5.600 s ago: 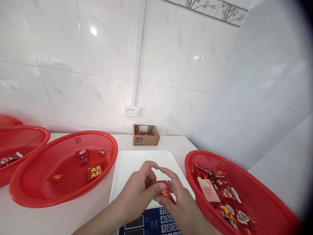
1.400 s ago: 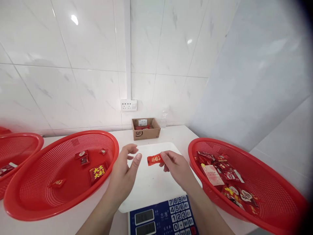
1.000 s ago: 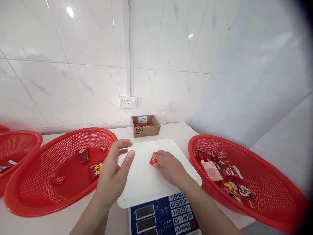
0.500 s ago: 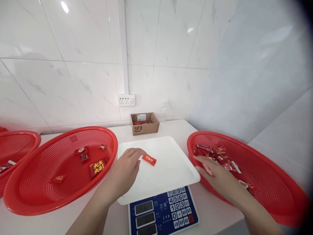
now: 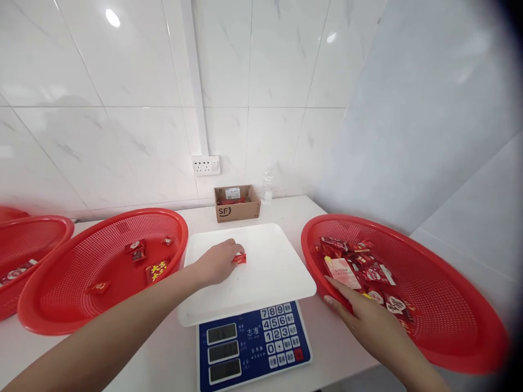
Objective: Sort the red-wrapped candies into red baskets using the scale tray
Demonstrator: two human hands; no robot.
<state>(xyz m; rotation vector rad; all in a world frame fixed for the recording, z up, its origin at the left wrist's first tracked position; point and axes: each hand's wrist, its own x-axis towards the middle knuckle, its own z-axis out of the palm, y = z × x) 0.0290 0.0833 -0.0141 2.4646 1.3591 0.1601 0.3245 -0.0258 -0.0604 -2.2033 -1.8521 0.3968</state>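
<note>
My left hand is over the white weighing tray, its fingers closed on a small red candy packet that lies on the tray. Part of the packet is hidden by the fingertips. On the right, my right hand is closed around the near left rim of a red plastic basket. Just beyond its fingertips a pink card-like packet lies in that basket, among several red snack packets.
Under the tray is a blue scale panel with keys and displays. A second red basket with a few packets stands left, another beyond it. Behind are a cardboard box, a clear bottle and a wall socket.
My left hand has moved onto the small red packet and closed on it. My right hand has let go of the pink packet, now in the right basket, and holds the rim.
</note>
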